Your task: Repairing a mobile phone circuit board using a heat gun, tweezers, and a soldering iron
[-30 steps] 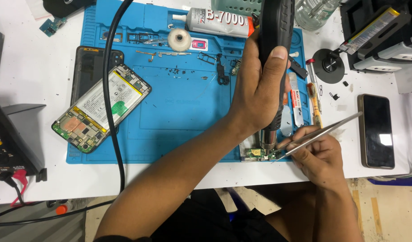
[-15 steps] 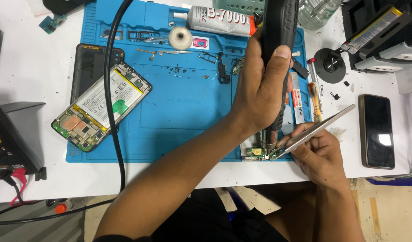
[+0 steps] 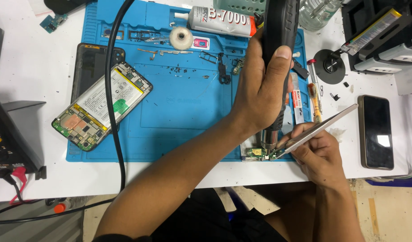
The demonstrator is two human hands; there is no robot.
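My left hand grips a black hot-air tool upright, with its metal nozzle pointing down just above a small green circuit board. The board lies at the front edge of the blue work mat. My right hand holds silver tweezers, whose tips touch the right end of the board. The tool's thick black cable runs across the mat's left side and off the table's front.
An opened phone showing its battery and board lies on the mat's left edge. A glue tube, a tape roll and small parts sit at the back. A dark phone lies at the right, a black device at the left.
The tweezers' rear end has tilted up a little and my right hand has shifted slightly. The hot-air tool stays over the small board.
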